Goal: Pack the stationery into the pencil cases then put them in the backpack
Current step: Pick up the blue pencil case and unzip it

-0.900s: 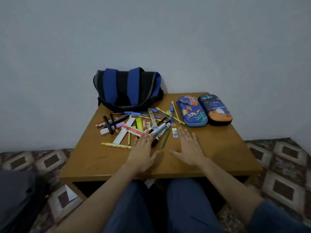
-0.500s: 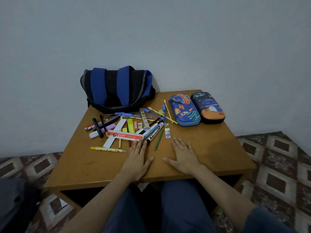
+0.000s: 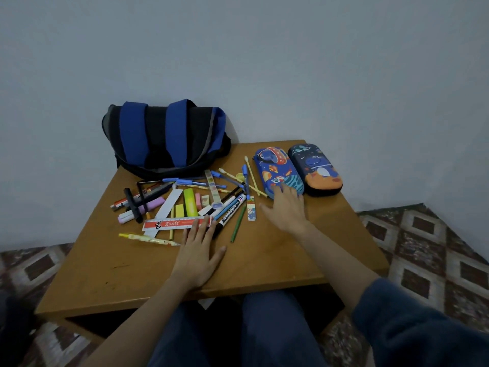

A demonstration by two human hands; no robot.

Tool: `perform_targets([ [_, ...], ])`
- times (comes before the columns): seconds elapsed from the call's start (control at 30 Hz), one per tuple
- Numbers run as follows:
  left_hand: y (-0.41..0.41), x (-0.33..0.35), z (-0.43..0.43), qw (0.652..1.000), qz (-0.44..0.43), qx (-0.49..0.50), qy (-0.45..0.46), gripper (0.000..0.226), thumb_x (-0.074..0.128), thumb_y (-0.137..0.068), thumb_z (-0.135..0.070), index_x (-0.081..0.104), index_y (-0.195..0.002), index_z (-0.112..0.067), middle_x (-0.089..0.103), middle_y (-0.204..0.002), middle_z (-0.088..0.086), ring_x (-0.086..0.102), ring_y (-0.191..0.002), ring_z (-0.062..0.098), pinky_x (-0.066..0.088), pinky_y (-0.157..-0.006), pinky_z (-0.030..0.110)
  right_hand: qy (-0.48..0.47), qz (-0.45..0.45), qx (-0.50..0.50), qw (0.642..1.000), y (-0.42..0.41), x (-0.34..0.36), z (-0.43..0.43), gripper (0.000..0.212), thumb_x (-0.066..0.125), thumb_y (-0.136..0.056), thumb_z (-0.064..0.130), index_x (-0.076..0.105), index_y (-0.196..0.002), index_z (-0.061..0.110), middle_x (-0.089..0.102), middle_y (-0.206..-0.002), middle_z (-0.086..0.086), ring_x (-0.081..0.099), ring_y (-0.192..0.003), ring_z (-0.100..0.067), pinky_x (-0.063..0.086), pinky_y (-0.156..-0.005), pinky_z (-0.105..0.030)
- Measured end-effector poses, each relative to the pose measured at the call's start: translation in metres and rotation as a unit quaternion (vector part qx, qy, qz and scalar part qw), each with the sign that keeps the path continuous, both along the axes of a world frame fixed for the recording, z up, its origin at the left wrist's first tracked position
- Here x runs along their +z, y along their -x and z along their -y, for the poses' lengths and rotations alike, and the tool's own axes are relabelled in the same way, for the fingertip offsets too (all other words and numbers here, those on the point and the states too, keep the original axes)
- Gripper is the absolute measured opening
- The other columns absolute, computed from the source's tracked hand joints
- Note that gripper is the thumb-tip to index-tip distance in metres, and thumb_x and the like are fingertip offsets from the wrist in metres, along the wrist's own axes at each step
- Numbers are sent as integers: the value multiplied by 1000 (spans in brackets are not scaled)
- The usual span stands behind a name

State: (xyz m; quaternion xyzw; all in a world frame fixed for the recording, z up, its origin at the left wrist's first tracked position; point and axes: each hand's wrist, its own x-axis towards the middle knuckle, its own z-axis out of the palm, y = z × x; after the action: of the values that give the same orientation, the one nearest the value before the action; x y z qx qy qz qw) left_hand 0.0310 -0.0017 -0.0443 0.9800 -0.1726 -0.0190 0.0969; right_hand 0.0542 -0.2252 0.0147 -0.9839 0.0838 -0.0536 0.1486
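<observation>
The blue-and-black backpack (image 3: 169, 139) sits slumped left of centre. Just below it, loose stationery (image 3: 190, 205) lies scattered: pens, markers, rulers, erasers. To its right, the blue pencil case (image 3: 277, 169) and the navy pencil case (image 3: 317, 168) lie closed, side by side, touching.

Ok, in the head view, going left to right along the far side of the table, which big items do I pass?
backpack → blue rocket-print pencil case → dark pencil case. The loose stationery in front of the backpack overlaps too much to order.
</observation>
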Motion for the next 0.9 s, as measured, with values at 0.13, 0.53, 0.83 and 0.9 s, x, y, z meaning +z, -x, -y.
perform_targets([
  [0.13, 1, 2, 0, 1000, 4, 2, 10, 80, 10, -81, -66, -6, -149, -28, -14, -157, -6, -25, -137, 8, -14, -113, 32, 15, -5, -45, 999, -25, 1, 8, 69, 52, -88, 51, 33, -140, 10, 27, -150, -17, 25, -138, -35, 23, -112, -52],
  [0.53, 2, 4, 0, 999, 0, 7, 34, 71, 30, -94, -59, 0, -150, -28, -11, -158, -8, -20, -143, 12, -10, -115, 32, 6, -41, -89, 995, -60, -7, 17, 77, 51, -85, 61, 19, -148, 28, 21, -152, -17, 15, -139, -40, 22, -108, -56],
  [0.83, 1, 6, 0, 999, -6, 12, 42, 71, 31, -93, -59, 0, -150, -29, -11, -158, -10, -20, -143, 11, -8, -116, 32, 47, -56, -69, 995, -65, -17, 25, 84, 52, -79, 68, 15, -148, 39, 6, -157, -15, 14, -139, -44, 19, -109, -58],
  [0.9, 1, 5, 0, 999, -4, 13, 48, 72, 32, -93, -59, 0, -150, -29, -11, -157, -10, -19, -143, 10, -9, -115, 31, 55, -52, -72, 995, -64, -17, 25, 79, 51, -80, 68, 20, -147, 39, 9, -156, -15, 17, -137, -43, 21, -108, -57],
])
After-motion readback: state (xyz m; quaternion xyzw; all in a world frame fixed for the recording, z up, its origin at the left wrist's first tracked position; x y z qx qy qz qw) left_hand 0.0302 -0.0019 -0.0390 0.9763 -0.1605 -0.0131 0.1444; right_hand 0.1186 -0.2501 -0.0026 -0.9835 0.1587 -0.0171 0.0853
